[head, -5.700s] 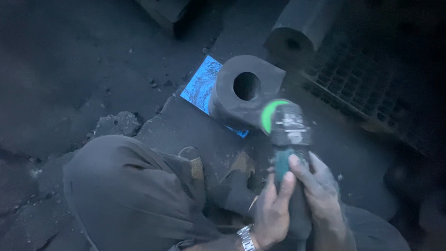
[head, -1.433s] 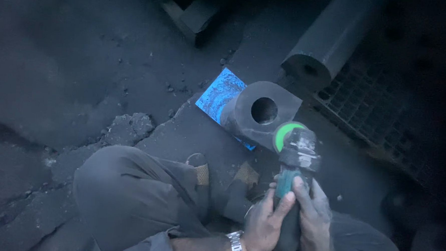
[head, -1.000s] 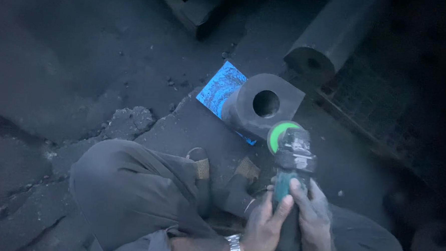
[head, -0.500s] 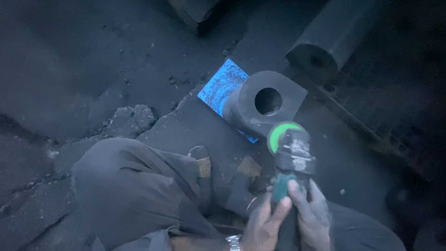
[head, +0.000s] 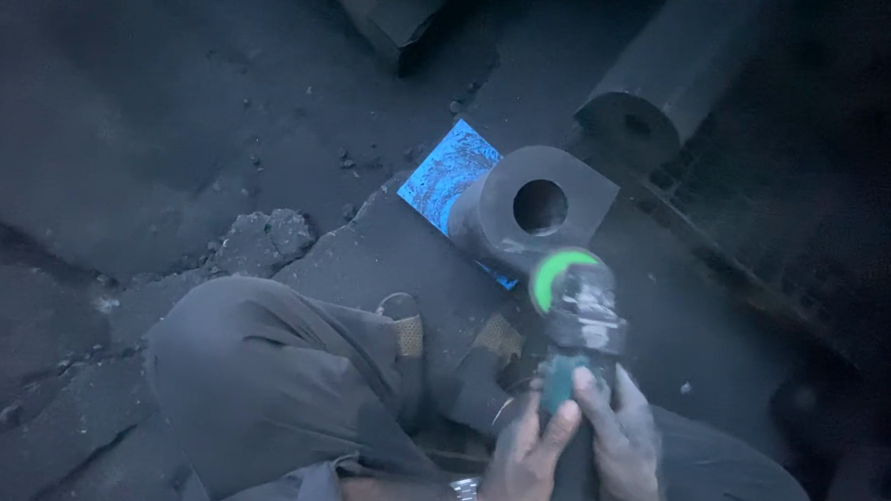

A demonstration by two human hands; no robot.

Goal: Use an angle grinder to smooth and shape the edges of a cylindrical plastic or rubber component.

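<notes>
Left hand (head: 526,464) and right hand (head: 622,454) both grip the angle grinder (head: 575,321) (green disc), touching the bored metal block (head: 527,209) at frame centre.

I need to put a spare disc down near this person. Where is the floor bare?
Bare floor lies upper left, bordered by the rubble patch, the blue plate and the bent knee. It is crowded around the bored metal block, the angle grinder and the big cylinder.

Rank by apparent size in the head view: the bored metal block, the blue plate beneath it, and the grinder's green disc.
1. Bored metal block, clearly largest.
2. Blue plate, though the block hides part of it, so its full extent is unsure.
3. Green disc, smallest, despite sitting nearer the camera.
</notes>
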